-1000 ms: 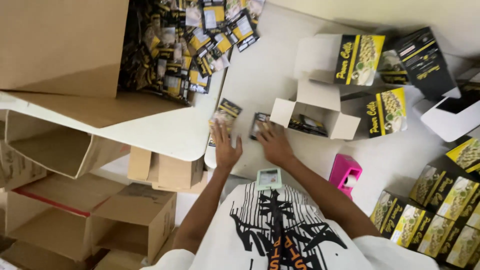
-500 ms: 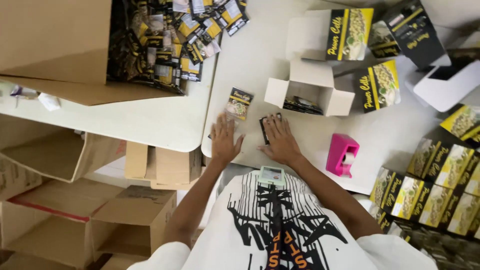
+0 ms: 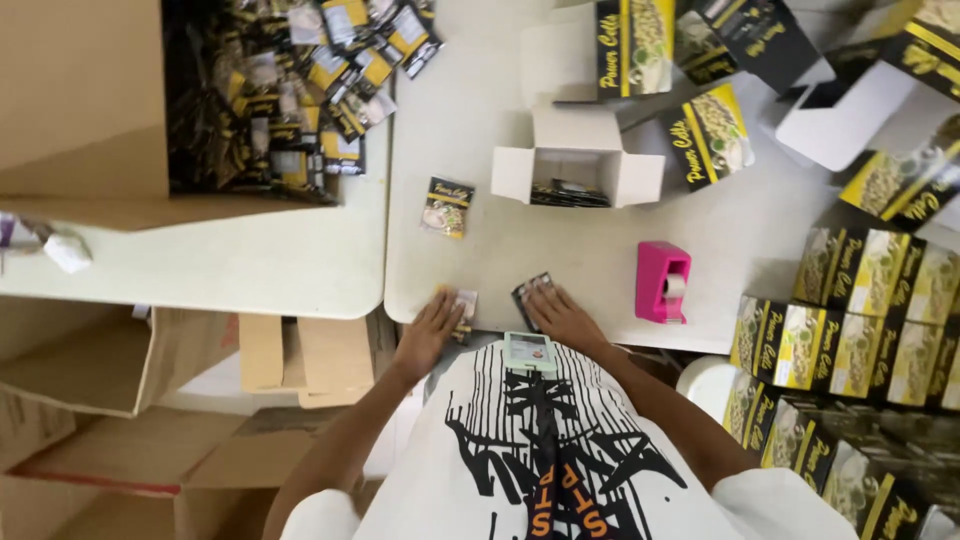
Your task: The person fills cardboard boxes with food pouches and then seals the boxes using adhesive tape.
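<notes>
Both hands lie flat at the table's near edge: the left hand (image 3: 428, 333) presses a small sachet (image 3: 463, 305), the right hand (image 3: 562, 315) covers a dark sachet (image 3: 527, 292). Judged, sachets are being gathered; next, lift them toward the open white box (image 3: 578, 165) at twelve o'clock.

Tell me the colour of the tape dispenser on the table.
The tape dispenser is bright pink, seen in the head view, just beyond the right hand.

We record black-and-yellow sachets (image 3: 447, 206), a bright pink tape dispenser (image 3: 662, 281), black-and-yellow printed cartons (image 3: 868, 300), a white table (image 3: 560, 250) and brown cardboard boxes (image 3: 80, 90).
</notes>
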